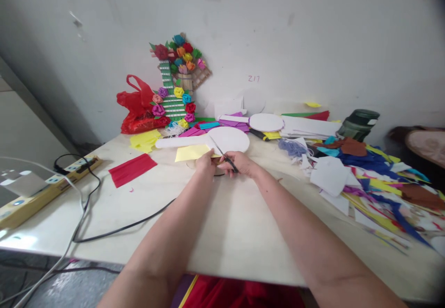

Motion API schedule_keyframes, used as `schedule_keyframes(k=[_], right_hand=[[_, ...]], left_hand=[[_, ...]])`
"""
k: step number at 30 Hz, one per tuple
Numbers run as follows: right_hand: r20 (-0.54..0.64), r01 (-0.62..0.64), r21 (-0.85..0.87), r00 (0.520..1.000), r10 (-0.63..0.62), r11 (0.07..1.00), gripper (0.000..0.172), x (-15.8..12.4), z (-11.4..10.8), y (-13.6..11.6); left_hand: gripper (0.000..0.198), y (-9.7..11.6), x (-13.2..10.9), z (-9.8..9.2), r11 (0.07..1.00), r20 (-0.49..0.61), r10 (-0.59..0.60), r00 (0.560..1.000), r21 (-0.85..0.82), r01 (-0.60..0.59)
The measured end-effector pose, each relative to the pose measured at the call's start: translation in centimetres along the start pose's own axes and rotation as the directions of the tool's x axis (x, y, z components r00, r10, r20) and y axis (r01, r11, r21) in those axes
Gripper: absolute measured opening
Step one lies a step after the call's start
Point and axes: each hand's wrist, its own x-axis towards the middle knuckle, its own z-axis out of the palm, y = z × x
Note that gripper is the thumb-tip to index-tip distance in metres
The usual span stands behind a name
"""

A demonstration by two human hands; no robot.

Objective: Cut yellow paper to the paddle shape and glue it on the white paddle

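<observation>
My left hand [206, 160] is closed on the right end of a pale yellow paper piece [190, 153]. In my right hand [241, 164] is a pair of scissors [229, 161] with dark handles, its thin blades pointing up and to the left, close by my left fingers. Whether the blades touch the paper I cannot tell. Just beyond both hands lies a white paddle-shaped cutout [231, 138], its handle stretching left. A red paper rectangle [132, 169] rests on the table left of my hands, and bright yellow paper [145, 140] lies behind it.
Paper scraps [385, 182] in many colours cover the right side, near a dark green bottle [359, 125]. Paper-flower crafts [175, 85] and a red plastic bag [139, 106] stand against the wall. A power strip [52, 189] and a black cable [128, 226] occupy the left.
</observation>
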Motion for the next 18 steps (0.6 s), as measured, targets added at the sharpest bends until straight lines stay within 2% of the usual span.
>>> schedule_keyframes(k=[3,8,10,13,15,16,18], right_hand=[[0.020,0.033,0.045,0.999,-0.034,0.998,0.034,-0.2,-0.6,0.0],[0.090,0.028,0.040,0.995,-0.031,0.999,0.032,-0.5,-1.8,-0.2],[0.032,0.049,0.058,0.998,-0.051,0.997,0.031,-0.7,-2.6,-0.4],[-0.169,0.085,0.052,0.983,-0.075,0.995,0.030,-1.0,-4.5,-0.8],[-0.356,0.055,-0.011,0.933,-0.055,0.998,0.029,-1.3,-6.0,-0.9],[-0.480,-0.010,-0.074,0.877,-0.027,0.997,0.028,-1.4,-6.7,-0.9],[-0.699,-0.254,-0.242,0.715,0.013,0.936,0.028,-1.8,-7.9,-0.8]], left_hand=[[0.022,0.3,-0.3,0.1,0.991,-0.078,0.127,0.989,-0.031,-0.130],[0.025,1.6,-0.9,0.3,0.979,-0.067,0.147,0.987,-0.136,-0.155],[0.028,2.1,-1.0,0.3,0.972,-0.051,0.157,0.986,-0.166,-0.163],[0.032,2.4,-0.9,0.4,0.963,-0.020,0.188,0.982,-0.192,-0.189],[0.033,2.4,-0.9,0.4,0.961,-0.016,0.192,0.981,-0.197,-0.192],[0.033,2.4,-1.0,0.4,0.963,-0.014,0.186,0.982,-0.197,-0.185],[0.033,2.3,-1.1,0.4,0.965,-0.007,0.175,0.985,-0.195,-0.173]])
